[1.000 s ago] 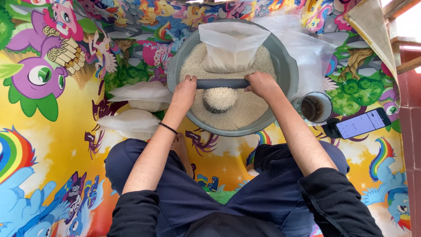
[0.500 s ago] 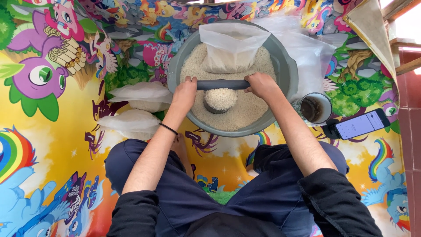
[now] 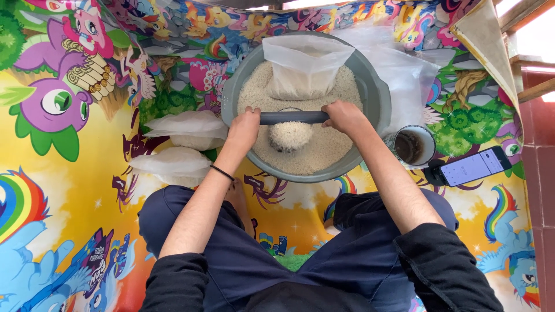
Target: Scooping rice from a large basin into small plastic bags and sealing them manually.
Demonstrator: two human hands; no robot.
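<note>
A large grey basin (image 3: 378,95) full of white rice sits on a colourful cartoon mat in front of my crossed legs. My left hand (image 3: 244,128) and my right hand (image 3: 342,115) each grip an end of a grey bar (image 3: 292,118) held level over a small round cup (image 3: 289,136) heaped with rice. A clear plastic bag (image 3: 303,66), open and partly filled with rice, stands in the basin just beyond the cup. A black band circles my left wrist.
Two filled plastic bags of rice (image 3: 182,130) (image 3: 173,164) lie on the mat to the left of the basin. Loose clear bags (image 3: 407,75) lie at its right. A dark-filled cup (image 3: 411,145) and a phone (image 3: 471,167) with a lit screen rest at the right.
The bar has shifted slightly across the top of the heaped cup; both hands stay on its ends. Nothing else has moved.
</note>
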